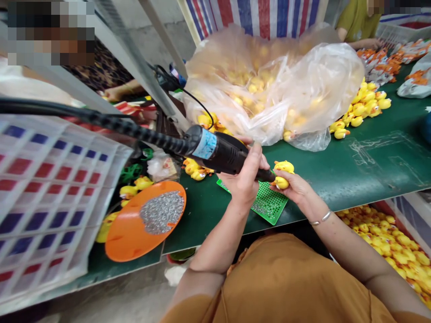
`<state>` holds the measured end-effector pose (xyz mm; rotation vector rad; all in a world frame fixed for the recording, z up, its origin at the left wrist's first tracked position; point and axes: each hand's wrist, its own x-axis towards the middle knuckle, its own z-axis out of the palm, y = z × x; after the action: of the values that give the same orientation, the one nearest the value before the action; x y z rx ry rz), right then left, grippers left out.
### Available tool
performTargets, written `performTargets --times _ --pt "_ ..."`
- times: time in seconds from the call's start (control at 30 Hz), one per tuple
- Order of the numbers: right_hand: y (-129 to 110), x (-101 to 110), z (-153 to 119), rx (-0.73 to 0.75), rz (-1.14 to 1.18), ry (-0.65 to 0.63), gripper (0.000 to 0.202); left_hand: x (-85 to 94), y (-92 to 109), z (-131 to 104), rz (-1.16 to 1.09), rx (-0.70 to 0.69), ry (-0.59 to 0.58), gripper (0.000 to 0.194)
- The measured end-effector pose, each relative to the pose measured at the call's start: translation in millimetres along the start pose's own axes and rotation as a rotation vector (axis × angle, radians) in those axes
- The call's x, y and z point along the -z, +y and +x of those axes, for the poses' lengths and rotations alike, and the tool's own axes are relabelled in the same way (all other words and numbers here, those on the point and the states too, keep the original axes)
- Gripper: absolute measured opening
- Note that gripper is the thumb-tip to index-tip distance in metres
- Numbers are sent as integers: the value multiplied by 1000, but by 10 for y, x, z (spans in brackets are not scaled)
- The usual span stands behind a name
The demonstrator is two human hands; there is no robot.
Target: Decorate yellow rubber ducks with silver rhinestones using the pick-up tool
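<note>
While the left hand (245, 181) was closed round a black power tool (226, 153), the right hand (296, 185) pinched a yellow toy duck (282, 182) beside the far side of the green tray (275, 211). In the head view, the tool's long axis slanted down rightward, its nose touching or nearly touching the duck; the duck's own axis was unclear. The right hand was nearer the duck.

The tray lay on the desk (340, 175), partly under the hands. Left of the tray was an orange plate (126, 231) bearing metal bits (161, 211); beyond the tray, a clear bag (313, 80) and heaped ducks (368, 104); rightward, below the desk's level, more ducks (387, 242).
</note>
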<state>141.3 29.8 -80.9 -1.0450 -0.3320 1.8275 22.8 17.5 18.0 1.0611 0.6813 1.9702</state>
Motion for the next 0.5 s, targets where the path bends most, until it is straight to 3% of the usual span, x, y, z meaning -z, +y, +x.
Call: performTargets --times 0.13,0.5 --pt "-2 -46 13 3 -7 -26 41 -26 -59 21 22 22 6 26" --pt "48 -113 3 53 1 -50 29 -89 -161 46 113 71 36 26"
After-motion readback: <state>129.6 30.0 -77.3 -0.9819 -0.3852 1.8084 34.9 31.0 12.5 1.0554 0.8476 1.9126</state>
